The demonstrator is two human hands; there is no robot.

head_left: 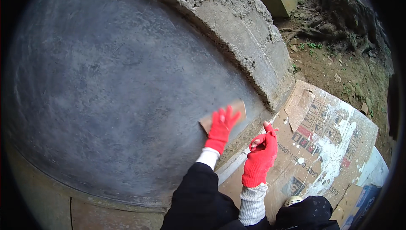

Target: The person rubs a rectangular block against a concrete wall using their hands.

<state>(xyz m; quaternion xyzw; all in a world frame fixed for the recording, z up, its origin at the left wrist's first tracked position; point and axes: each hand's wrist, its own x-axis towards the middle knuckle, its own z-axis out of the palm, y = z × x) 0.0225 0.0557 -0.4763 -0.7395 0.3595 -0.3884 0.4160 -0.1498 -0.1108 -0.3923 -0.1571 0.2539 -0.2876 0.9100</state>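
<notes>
My left hand [222, 129], in a red knitted glove, lies with its fingers spread over a brown sheet that looks like sandpaper [238, 108]. The sheet rests against a smooth dark grey cement surface [127, 82], and the fingers are slightly blurred. Part of the sheet is covered by the palm. To the right, my right hand [260, 158] hangs above a cardboard sheet, apart from the cement. It wears a red glove with bare fingertips showing; one finger points up and the others curl in, with nothing seen in them.
A raised rough concrete rim [237, 31] borders the cement at upper right. Flattened cardboard [283, 166] with white splashes lies at lower right, beside my dark-clad knee [304, 211]. Beyond it are bare soil [338, 71] and a thick tree base with roots [347, 10].
</notes>
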